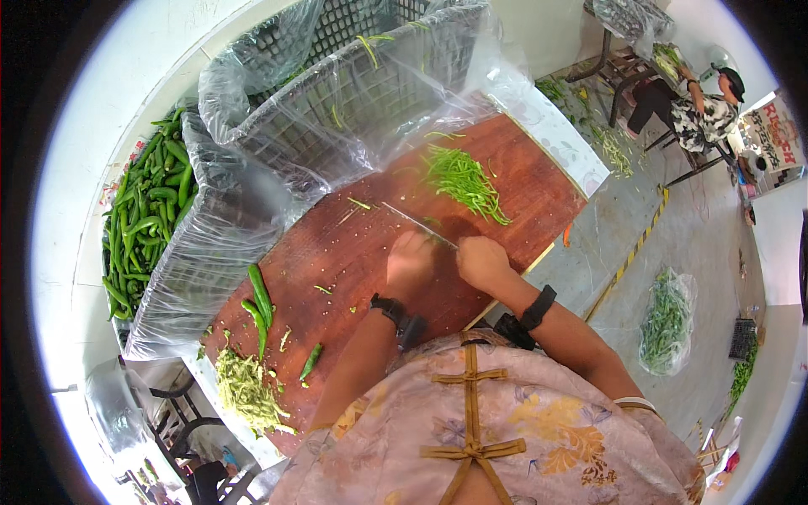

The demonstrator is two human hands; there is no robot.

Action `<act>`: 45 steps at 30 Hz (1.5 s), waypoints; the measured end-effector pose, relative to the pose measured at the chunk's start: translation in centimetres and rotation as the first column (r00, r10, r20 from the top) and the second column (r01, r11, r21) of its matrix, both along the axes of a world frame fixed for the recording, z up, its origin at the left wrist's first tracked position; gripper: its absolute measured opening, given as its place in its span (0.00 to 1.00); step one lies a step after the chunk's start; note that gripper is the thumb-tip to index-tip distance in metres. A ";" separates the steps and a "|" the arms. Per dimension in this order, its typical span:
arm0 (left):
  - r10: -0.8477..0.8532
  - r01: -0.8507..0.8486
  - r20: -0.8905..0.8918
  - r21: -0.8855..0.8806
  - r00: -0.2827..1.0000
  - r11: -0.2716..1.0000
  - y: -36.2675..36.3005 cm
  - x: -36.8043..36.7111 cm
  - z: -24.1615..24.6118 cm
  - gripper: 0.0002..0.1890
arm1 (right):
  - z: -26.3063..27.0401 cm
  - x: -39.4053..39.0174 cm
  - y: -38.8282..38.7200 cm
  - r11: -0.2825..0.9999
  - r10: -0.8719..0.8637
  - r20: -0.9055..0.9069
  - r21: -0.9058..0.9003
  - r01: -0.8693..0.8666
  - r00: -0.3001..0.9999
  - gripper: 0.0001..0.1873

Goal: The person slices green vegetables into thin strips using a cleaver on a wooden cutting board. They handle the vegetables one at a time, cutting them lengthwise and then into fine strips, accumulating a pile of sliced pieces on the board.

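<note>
My right hand (485, 262) is closed around the handle end of a knife (416, 223), whose thin blade points up and left over the dark red wooden board (353, 252). Just left of it, my left hand (411, 255) is bent low over the board, beside the blade; its fingertips and anything beneath them are hidden. Beyond the knife lies a heap of green pepper shreds (464, 183). Whole green chili peppers (260, 297) rest at the board's left, near a short pepper piece (311, 362). A pale heap of pepper cores and seeds (245, 391) sits at the near left corner.
A plastic-lined black crate (353, 95) stands along the board's far side. Left of it, another lined crate (214, 221) holds many green peppers (151, 214). On the floor at right lies a plastic bag of greens (667, 322). A seated person (701, 117) is at the upper right.
</note>
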State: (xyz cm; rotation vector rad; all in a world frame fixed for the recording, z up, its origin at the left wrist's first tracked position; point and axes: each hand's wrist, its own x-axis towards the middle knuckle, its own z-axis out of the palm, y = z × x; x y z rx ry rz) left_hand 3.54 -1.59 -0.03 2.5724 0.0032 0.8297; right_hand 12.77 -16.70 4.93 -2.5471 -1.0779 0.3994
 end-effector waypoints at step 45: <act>0.101 -0.100 -0.028 0.055 0.994 0.994 -0.5 -0.9 1.1 0.12 | 0.0 1.2 -0.5 1.000 0.011 0.019 0.006 -0.011 1.000 0.13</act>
